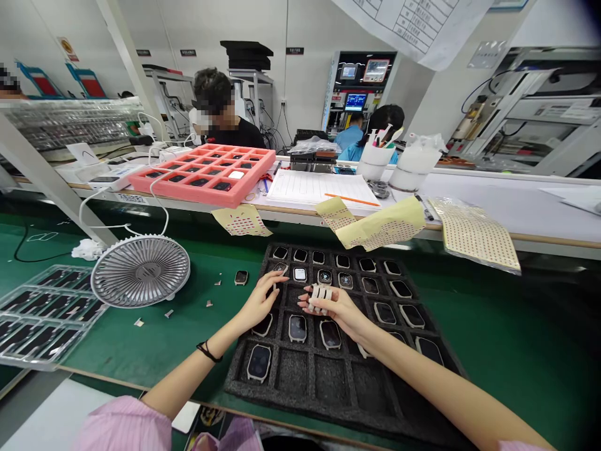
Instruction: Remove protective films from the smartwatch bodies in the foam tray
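Observation:
A black foam tray (300, 369) with square compartments holds several smartwatch bodies without straps, dark-screened in pale frames. My left hand (260, 300) reaches into the second row from the back, its fingertips closed at a smartwatch (280, 267) that they partly cover. Just to the right lies a smartwatch with a white screen (299, 274). Over the middle of the tray, my right hand (340, 310) grips a small stack of smartwatches (321, 298) on edge, their pale rims showing between its fingers. Some compartments in the front row hold nothing.
Left of the tray are a round grey fan (141, 270), a lone smartwatch (241, 277) and a clear plastic tray (47, 313) of dark parts. A pink foam tray (235, 194) and papers (323, 186) occupy the shelf ahead. Yellow sticker sheets (385, 225) overhang its edge. A co-worker (235, 125) sits beyond.

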The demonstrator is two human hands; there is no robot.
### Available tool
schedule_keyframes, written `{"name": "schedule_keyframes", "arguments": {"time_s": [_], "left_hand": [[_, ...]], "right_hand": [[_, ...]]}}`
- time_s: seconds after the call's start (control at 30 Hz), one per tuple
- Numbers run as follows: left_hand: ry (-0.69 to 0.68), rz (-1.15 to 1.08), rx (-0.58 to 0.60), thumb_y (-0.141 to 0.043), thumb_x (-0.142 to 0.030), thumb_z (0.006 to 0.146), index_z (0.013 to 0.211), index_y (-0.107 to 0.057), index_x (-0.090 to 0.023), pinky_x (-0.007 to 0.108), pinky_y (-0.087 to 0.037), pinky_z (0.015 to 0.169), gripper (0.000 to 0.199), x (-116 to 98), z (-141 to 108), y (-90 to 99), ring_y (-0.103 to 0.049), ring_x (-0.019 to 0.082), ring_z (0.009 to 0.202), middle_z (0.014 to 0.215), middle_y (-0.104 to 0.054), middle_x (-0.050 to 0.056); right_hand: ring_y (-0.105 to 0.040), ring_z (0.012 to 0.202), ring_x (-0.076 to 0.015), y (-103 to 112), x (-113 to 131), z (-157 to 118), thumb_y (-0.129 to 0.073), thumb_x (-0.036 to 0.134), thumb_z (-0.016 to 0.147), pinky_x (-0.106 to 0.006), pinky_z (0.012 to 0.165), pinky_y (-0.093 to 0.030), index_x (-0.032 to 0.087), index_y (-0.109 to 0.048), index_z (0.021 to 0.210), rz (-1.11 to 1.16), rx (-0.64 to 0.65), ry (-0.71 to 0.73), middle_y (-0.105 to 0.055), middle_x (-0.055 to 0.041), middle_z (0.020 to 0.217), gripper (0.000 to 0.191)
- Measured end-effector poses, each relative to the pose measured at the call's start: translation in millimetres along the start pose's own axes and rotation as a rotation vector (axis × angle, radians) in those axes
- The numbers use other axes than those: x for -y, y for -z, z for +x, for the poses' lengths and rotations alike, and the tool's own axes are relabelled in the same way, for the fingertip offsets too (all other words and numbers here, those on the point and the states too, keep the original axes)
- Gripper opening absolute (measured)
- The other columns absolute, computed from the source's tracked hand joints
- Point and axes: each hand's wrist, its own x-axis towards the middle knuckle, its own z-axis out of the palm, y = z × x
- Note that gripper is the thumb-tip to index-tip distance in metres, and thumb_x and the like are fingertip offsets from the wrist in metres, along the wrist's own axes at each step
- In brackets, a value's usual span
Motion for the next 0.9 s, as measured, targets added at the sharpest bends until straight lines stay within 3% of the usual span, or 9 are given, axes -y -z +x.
{"name": "schedule_keyframes", "arguments": {"time_s": [0.9], "left_hand": [[0.001, 0.049, 0.019, -0.037, -0.024, 0.088, 0.115, -0.055, -0.021, 0.047, -0.027, 0.116, 0.032, 1.2, 0.4, -0.2, -0.035, 0.021, 0.132, 0.136, -0.043, 0.009]], "right_hand": [[-0.066, 0.095, -0.0273, -3.0, -1.5, 0.4, -0.080, 0.031, 0.063, -0.046, 0.094, -0.049, 0.012, -0.063, 0.103, 0.016, 0.010, -0.003, -0.069, -0.0119, 0.099, 0.047]]}}
